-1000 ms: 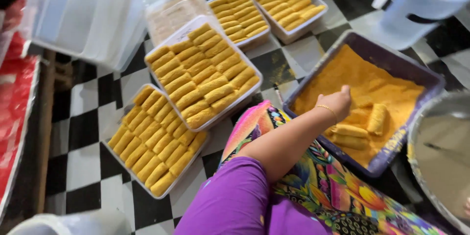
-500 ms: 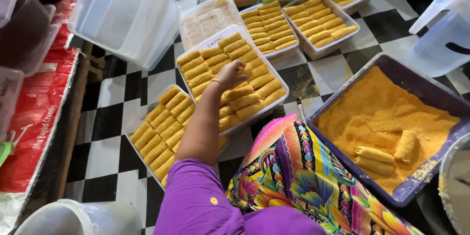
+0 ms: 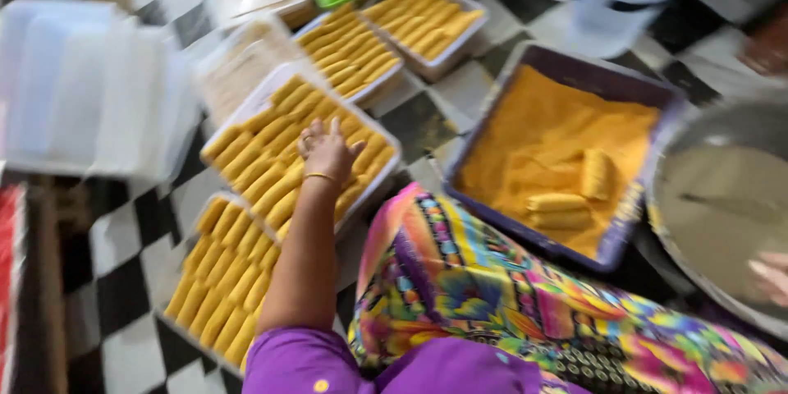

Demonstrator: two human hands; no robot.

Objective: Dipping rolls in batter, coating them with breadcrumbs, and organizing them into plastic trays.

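This looks like a home food-making place on a checkered floor point(image 3: 123, 279), with many trays point(image 3: 386, 144) of breaded rolls point(image 3: 271, 168), a tub point(image 3: 566, 61) of orange crumbs point(image 3: 542, 131), and stacked plastic boxes point(image 3: 82, 82).

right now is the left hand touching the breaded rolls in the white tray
Touching. In the head view the left hand lies palm down on the breaded rolls in the white tray, fingers spread flat across them with no gap visible.

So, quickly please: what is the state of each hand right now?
Left hand: open, fingers spread, resting on the yellow rolls in the white tray; it holds nothing.
Right hand: only an edge shows by the metal bowl; cannot be told.
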